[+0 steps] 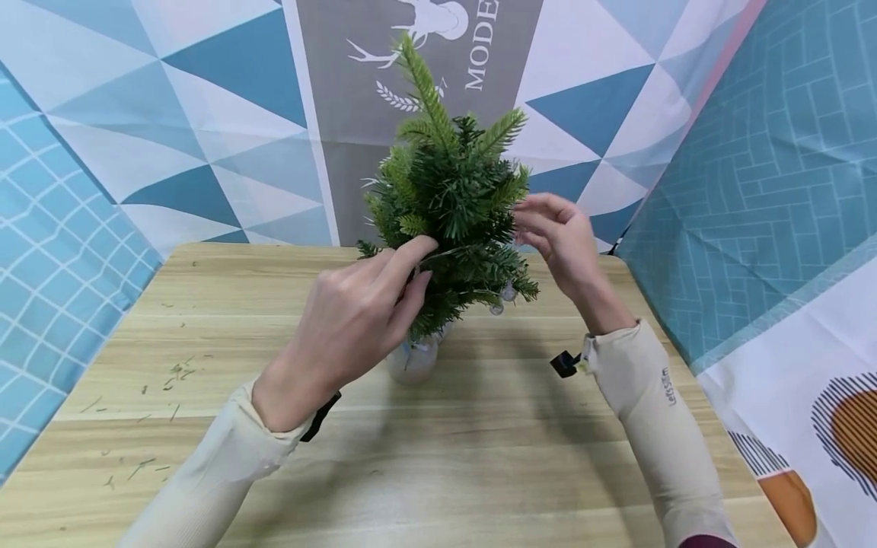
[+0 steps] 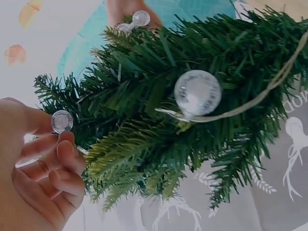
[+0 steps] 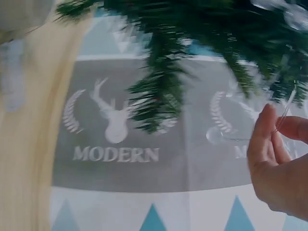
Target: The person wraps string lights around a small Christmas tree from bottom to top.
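My left hand [image 1: 352, 312] pinches the globe-bulb light string [image 2: 198, 94], exact contact hard to make out | my right hand [image 1: 558, 236] pinches its wire [image 3: 238, 139] | artificial Christmas tree [image 1: 462, 190] stands on the worktop [image 1: 479, 457], pale base [image 1: 413, 365] partly covered | right-wrist view: top-corner bulbs [image 3: 296, 17] blurred, cut off

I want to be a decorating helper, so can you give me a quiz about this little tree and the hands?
1. Which things are on the green tree? (a) red bows (b) clear bulbs (c) candy canes
2. True or false: both hands are folded together.
3. Fill in: the gray panel behind says ____.

Key: 1. b. 2. False: the left hand and right hand are apart, up by the tree. 3. MODERN.
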The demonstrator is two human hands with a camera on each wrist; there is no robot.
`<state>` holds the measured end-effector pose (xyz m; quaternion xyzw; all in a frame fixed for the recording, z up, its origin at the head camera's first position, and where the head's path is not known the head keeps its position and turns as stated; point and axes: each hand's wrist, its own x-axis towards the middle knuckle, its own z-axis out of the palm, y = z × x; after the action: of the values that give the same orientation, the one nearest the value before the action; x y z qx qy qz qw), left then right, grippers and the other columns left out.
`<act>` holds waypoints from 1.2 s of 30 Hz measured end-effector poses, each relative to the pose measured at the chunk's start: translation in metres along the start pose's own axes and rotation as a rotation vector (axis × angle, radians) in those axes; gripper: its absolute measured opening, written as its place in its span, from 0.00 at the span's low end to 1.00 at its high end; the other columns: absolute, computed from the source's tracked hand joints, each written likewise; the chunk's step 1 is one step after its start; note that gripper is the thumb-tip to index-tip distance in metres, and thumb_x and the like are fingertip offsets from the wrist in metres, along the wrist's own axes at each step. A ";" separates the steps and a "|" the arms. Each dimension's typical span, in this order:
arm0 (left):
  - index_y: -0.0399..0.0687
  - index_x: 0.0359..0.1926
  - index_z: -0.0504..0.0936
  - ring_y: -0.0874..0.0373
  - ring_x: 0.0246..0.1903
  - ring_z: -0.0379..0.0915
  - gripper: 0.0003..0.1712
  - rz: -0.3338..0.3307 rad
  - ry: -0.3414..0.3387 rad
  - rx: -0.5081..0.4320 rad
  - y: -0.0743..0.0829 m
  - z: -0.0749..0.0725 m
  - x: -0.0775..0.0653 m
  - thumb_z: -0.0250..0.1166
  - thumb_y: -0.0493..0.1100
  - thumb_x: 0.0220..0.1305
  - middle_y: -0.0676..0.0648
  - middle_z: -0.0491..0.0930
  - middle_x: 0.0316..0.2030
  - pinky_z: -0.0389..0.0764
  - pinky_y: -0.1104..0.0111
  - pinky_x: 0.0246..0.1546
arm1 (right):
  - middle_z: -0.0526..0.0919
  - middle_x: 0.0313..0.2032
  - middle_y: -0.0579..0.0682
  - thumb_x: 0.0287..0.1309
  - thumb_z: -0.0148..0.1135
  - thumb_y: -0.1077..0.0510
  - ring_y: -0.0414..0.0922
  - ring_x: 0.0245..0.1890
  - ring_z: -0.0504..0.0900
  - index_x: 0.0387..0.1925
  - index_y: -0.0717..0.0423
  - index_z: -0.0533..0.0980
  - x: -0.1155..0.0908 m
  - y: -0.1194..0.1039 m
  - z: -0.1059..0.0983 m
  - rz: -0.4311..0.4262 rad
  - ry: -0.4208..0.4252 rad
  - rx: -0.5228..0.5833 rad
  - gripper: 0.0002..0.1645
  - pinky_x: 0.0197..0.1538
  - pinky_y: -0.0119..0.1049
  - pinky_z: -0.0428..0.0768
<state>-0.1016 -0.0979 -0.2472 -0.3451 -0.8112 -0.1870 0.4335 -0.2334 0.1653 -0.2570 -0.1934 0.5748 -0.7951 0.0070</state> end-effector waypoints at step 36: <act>0.35 0.47 0.79 0.56 0.19 0.76 0.14 0.023 0.073 -0.002 -0.014 -0.007 -0.017 0.53 0.43 0.74 0.44 0.82 0.28 0.67 0.69 0.09 | 0.84 0.43 0.59 0.59 0.63 0.71 0.45 0.34 0.83 0.49 0.59 0.81 -0.018 -0.036 0.008 -0.395 0.179 -0.485 0.16 0.39 0.34 0.81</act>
<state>-0.1010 -0.1191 -0.2576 -0.3480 -0.7906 -0.1954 0.4644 -0.2066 0.1741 -0.2275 -0.2264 0.6973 -0.6348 -0.2442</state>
